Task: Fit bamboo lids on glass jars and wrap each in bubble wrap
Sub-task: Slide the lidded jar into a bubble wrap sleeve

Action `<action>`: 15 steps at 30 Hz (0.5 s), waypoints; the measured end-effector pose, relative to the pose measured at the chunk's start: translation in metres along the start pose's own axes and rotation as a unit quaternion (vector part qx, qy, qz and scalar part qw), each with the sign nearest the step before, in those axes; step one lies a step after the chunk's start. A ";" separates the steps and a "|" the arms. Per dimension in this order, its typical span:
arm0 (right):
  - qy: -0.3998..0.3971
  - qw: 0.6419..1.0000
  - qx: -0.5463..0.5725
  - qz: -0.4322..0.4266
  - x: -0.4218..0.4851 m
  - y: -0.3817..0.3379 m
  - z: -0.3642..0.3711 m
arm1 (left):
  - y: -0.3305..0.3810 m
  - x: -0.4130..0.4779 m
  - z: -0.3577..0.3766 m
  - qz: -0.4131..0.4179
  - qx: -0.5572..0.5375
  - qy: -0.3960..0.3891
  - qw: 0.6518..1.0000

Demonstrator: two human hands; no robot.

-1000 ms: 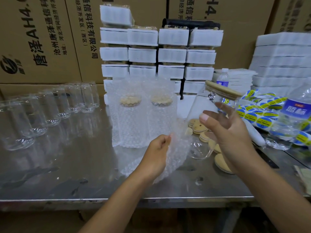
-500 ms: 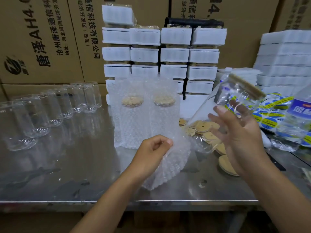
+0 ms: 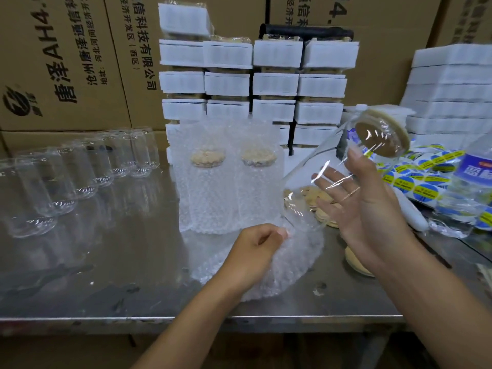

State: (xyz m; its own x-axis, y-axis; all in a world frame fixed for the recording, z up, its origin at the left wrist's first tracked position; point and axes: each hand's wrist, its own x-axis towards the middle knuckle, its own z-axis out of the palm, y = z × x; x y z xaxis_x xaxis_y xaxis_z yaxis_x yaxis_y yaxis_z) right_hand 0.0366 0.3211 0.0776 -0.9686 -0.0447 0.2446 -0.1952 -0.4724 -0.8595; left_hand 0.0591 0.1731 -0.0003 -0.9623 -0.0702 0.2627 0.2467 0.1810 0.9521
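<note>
Here, right hand (image 3: 372, 209) seemingly grips tilted jar (image 3: 327, 150) (lidded) near bubble wrap (image 3: 287, 265) clutched by left hand (image 3: 255, 249).

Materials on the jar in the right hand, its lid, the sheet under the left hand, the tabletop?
Jar: clear glossy glass, see-through, sharp glints. Lid: tan, matte, probably bamboo. Sheet: translucent plastic bubble wrap, dimpled. Tabletop: likely stainless steel, dull mirror reflecting the empty jars.
</note>
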 end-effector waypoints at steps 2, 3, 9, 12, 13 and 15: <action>0.015 1.000 -0.009 -0.023 0.001 0.001 -0.004 | -0.001 0.001 -0.005 -0.013 -0.030 0.020 0.999; 0.019 0.999 -0.009 -0.032 0.001 0.001 -0.006 | -0.001 0.001 -0.007 -0.020 -0.041 0.026 0.999; 0.013 0.993 -0.089 -0.074 0.001 0.001 -0.013 | 0.008 -0.004 -0.016 -0.056 -0.140 0.044 0.988; -0.001 0.991 -0.102 -0.090 0.001 0.003 -0.015 | 0.011 -0.005 -0.018 -0.052 -0.143 0.044 0.987; -0.001 0.991 -0.099 -0.094 0.000 0.004 -0.015 | 0.012 -0.005 -0.018 -0.046 -0.143 0.043 0.988; 0.007 0.991 -0.088 -0.101 0.000 0.004 -0.013 | 0.011 -0.004 -0.019 -0.039 -0.143 0.039 0.988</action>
State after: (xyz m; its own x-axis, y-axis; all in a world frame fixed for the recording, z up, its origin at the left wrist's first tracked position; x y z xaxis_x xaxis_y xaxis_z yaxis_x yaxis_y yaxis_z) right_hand 0.0341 0.3309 0.0686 -0.9091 0.0485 0.4137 -0.4074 -0.3105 -0.8589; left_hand 0.0683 0.1568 0.0122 -0.9706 -0.1509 0.1874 0.2051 -0.1114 0.9724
